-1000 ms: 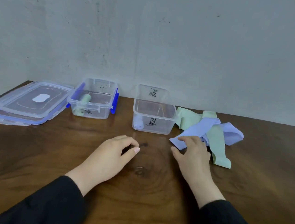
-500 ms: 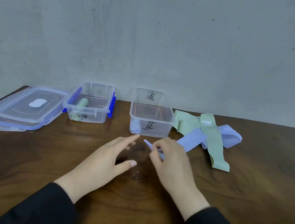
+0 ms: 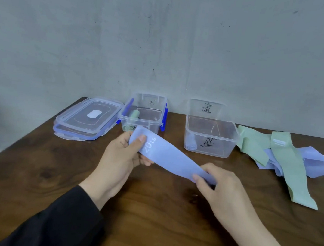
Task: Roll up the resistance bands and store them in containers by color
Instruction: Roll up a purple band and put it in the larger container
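Purple band held flat in the air between both hands, above the surface and in front of the two containers. Left hand pinches the end printed "20 LB" — thumb on top, other fingers curled beneath. Right hand pinches the opposite end, thumb over, fingers under.

Handling, judged: thin, soft, stretchy sheet; light; likely tacky rather than slippery. It sags slightly between the grips, so it will not hold shape unaided. Best hold is at the short ends; start the roll from one end and keep tension with the other hand, or the coil will spring loose.

Destinations: right container already holds one purple roll at its left end, open room beside it. Left container holds a green roll. Lids stacked at far left, near the surface's left edge.

Loose pile of green and purple bands lies right of the containers. Open wood directly below the hands — enough for rolling there.
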